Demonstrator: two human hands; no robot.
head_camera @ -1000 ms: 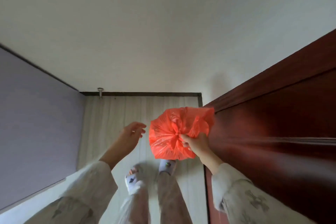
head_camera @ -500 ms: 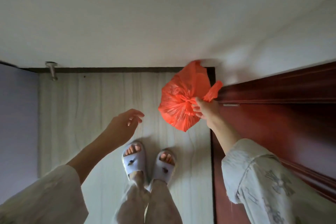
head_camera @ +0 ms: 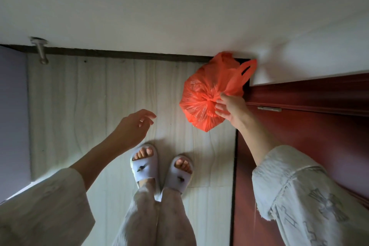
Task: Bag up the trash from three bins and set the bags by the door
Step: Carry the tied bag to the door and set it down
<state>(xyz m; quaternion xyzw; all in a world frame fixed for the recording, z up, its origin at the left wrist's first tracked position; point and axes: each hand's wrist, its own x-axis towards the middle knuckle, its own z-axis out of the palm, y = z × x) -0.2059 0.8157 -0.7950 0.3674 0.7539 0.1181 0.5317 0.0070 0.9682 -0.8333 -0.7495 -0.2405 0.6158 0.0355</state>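
A knotted orange-red trash bag [head_camera: 201,96] sits low in the corner where the white wall meets the dark red door [head_camera: 303,138]. One of its loop handles sticks up free. My right hand [head_camera: 232,108] is at the bag's right side with fingers spread, the fingertips touching the plastic beside the knot. My left hand [head_camera: 133,126] hovers open over the pale wood floor [head_camera: 79,106], left of the bag and apart from it. No other bags or bins are in view.
My feet in white slippers [head_camera: 145,168] stand just below the bag. A metal door stop [head_camera: 41,51] juts from the skirting at upper left. A grey-purple panel [head_camera: 12,116] borders the floor on the left.
My right hand carried the bag down and forward into the corner by the door, and its fingers have loosened from the knot. My left hand stayed open, drifting slightly.
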